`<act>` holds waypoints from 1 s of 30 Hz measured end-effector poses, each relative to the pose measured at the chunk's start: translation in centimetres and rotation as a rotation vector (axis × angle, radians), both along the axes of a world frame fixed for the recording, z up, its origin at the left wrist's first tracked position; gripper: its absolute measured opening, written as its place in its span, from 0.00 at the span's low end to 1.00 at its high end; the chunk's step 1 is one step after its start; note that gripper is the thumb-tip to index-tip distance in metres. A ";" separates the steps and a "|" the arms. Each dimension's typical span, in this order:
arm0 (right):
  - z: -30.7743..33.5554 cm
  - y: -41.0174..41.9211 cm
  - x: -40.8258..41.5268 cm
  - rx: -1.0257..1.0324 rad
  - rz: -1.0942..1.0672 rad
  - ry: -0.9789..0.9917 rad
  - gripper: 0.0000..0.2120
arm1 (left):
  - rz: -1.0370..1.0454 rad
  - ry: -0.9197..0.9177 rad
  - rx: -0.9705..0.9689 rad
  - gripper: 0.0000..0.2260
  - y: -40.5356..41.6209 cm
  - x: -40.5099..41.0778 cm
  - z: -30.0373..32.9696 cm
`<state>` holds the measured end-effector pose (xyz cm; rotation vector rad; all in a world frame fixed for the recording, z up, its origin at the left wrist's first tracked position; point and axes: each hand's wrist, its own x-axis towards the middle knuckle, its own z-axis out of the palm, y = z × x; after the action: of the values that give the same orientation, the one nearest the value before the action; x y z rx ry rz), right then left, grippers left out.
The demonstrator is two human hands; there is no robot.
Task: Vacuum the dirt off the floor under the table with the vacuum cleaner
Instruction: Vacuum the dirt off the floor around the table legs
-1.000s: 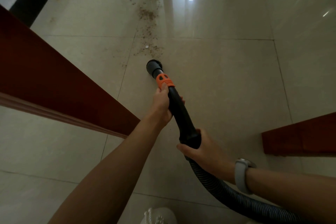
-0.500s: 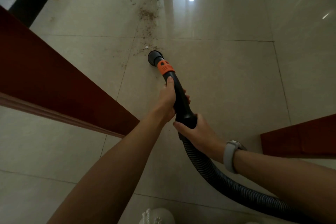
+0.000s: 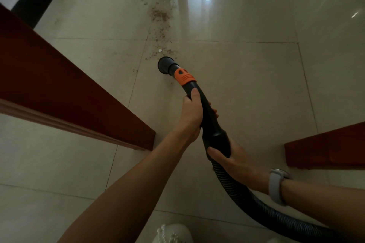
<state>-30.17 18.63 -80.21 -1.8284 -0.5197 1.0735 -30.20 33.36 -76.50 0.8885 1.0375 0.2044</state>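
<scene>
The black vacuum wand (image 3: 205, 112) is gripped by the left hand (image 3: 192, 116) below its orange collar (image 3: 184, 77) and by the right hand (image 3: 235, 160) at the ribbed hose (image 3: 256, 205), its round nozzle (image 3: 165, 64) lowered to the tiled floor (image 3: 246, 85) just short of the scattered dirt (image 3: 160, 16)

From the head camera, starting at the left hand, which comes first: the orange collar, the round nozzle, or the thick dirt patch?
1. Orange collar, just ahead of the left hand on the wand.
2. Round nozzle, at the wand's tip.
3. Thick dirt patch, far up the floor.
</scene>
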 end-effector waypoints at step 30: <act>2.6 -5.4 -0.6 -0.157 0.189 -0.308 0.17 | 0.010 0.085 -0.160 0.21 -4.8 -1.4 0.8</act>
<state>-30.81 13.25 -77.64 -2.1321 -0.8238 0.9823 -31.63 28.59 -75.65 0.7526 1.1217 0.0910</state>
